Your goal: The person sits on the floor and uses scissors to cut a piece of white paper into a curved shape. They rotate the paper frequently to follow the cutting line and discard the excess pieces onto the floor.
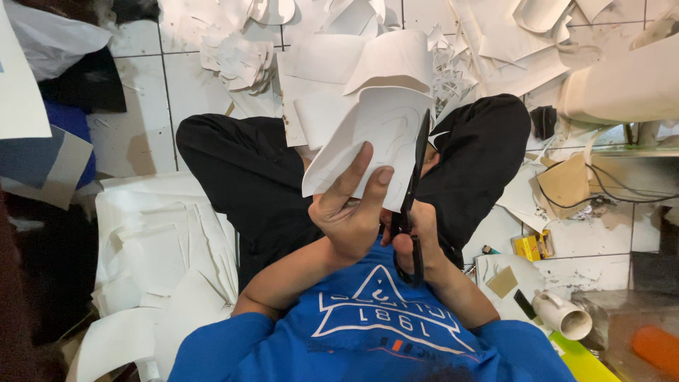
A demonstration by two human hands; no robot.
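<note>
Makeshift craft workshop: tiled floor [141,92] strewn with white offcuts [240,60], stacked cut sheets [166,240], cardboard scraps [566,184].

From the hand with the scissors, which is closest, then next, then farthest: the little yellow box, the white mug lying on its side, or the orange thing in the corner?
Measured from the right hand holding the black scissors, in the head view:
1. Small yellow box, on the floor tiles just beside that hand.
2. White mug lying on its side, lower down, further out.
3. Orange rounded object, in the bottom corner.
</note>
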